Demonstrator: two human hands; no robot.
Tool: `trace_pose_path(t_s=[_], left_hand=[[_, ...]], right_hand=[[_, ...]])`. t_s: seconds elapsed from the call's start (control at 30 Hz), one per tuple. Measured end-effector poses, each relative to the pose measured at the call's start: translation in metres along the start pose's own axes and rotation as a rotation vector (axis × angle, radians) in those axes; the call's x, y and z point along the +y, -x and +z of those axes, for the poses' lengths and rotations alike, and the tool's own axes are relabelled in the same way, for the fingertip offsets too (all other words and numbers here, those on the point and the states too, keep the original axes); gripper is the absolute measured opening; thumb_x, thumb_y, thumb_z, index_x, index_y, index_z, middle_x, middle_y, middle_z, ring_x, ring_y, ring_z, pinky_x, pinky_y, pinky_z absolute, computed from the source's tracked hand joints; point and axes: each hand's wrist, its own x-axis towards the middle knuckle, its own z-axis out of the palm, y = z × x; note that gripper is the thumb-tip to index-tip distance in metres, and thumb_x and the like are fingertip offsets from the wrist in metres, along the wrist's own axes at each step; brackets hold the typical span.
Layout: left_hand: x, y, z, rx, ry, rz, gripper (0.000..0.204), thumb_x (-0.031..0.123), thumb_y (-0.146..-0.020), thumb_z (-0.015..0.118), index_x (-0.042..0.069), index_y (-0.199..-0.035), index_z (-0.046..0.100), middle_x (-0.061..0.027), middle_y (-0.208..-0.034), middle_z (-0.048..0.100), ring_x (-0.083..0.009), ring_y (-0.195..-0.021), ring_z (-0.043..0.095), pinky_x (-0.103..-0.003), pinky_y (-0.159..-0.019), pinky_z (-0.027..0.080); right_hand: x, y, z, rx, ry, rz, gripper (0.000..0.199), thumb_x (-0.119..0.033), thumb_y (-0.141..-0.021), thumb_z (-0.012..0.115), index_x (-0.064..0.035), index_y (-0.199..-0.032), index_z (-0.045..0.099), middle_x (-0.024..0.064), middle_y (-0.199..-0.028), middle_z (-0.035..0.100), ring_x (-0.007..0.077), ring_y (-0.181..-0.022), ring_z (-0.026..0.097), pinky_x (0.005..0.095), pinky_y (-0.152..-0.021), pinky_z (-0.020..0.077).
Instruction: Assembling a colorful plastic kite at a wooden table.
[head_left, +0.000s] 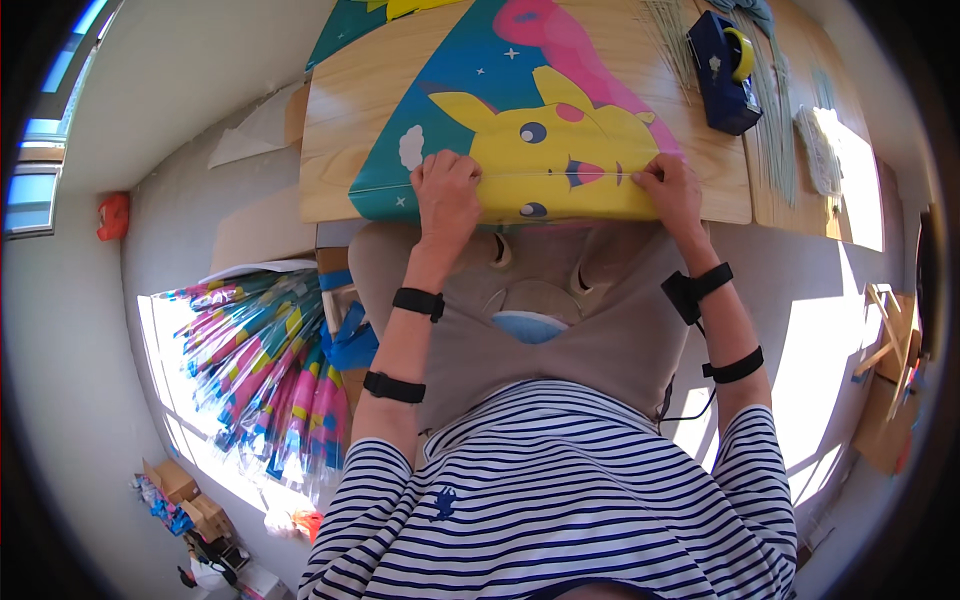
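Saw the printed sheet spread along the near edge of the wooden surface, with its teal tip by the near left corner and its yellow cartoon figure farther right. Judged it light, thin and soft, a little slippery from its sheen, more likely to crease or slide than to break. Reckoned the surest hold to be a pinch at two points well apart, along the pale straight line beside the near edge; could not tell whether seam, fold or thin rod. Noted the left hand on that line toward the near left corner, with fingers curled in, apparently pinching it; noted the right hand toward the near right corner, with thumb and forefinger pinching the sheet.

Counted, left to right: one heap of clear-wrapped bundles beyond the left edge, too overlapped to number; one second sheet, partly in view, at the left edge farther back; one sheet between two hands; one clump of thin sticks toward the right edge; one blue tape dispenser with one yellow roll near that edge; one more clump of sticks and one clear packet on the adjoining surface. Could not number the sticks.
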Motion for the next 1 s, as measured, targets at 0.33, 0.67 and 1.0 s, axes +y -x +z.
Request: trace_pose_path(t_s=[0.33, 0.67, 1.0], left_hand=[[0.001, -0.001, -0.002, -0.047, 0.026, -0.004, 0.006, 0.006, -0.083, 0.066, 0.009, -0.085, 0.062, -0.0055, -0.090, 0.055, -0.0275, -0.096, 0.054, -0.043, -0.090, 0.037], [0.003, -0.002, -0.003, -0.069, -0.003, 0.001, 0.007, 0.004, -0.082, 0.065, 0.008, -0.087, 0.061, -0.0067, -0.091, 0.055, -0.0284, -0.096, 0.053, -0.043, -0.090, 0.036], [0.031, -0.004, -0.029, -0.068, 0.055, 0.034, 0.015, 0.001, -0.080, 0.064, 0.007, -0.094, 0.063, -0.0084, -0.096, 0.057, -0.0290, -0.098, 0.054, -0.043, -0.095, 0.036]], right_hand=[[-0.012, 0.003, -0.002, 0.007, 0.024, 0.063, 0.022, -0.025, -0.075, 0.077, -0.0060, -0.080, 0.067, 0.0129, -0.086, 0.069, 0.0328, -0.085, 0.066, 0.0440, -0.072, 0.0503], [-0.011, 0.004, 0.000, 0.055, 0.000, 0.035, 0.020, -0.021, -0.074, 0.077, -0.0049, -0.078, 0.067, 0.0144, -0.083, 0.067, 0.0339, -0.082, 0.065, 0.0448, -0.071, 0.0499], [0.009, -0.065, -0.035, 0.286, 0.027, 0.163, 0.017, -0.020, -0.082, 0.070, -0.0038, -0.083, 0.065, 0.0185, -0.083, 0.069, 0.0378, -0.083, 0.068, 0.0477, -0.073, 0.0531]])
